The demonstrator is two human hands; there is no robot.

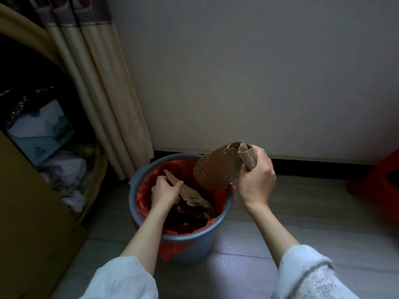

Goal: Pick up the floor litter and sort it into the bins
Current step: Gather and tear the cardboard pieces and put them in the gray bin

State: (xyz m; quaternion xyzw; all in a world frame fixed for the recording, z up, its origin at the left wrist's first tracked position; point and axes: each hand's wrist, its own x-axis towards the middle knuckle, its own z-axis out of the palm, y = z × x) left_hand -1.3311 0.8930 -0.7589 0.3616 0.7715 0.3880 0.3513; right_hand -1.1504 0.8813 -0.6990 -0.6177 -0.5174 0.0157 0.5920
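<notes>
So my left grip (165, 192) is down inside the grey bin (200, 244) by the wall, pinching a torn cardboard strip (190, 194), while my right grip (257, 175) clutches a bigger cardboard piece (216, 169) over its far-right rim.

The left hand (165, 192) holds a strip of cardboard (190, 194) inside the gray bin (190, 244) with the red bag (219, 198). The right hand (257, 175) grips a torn cardboard piece (218, 167) over the bin's rim.

Single head-worn view looks steeply down, close over a bin (190, 240) by the wall (259, 72).
</notes>
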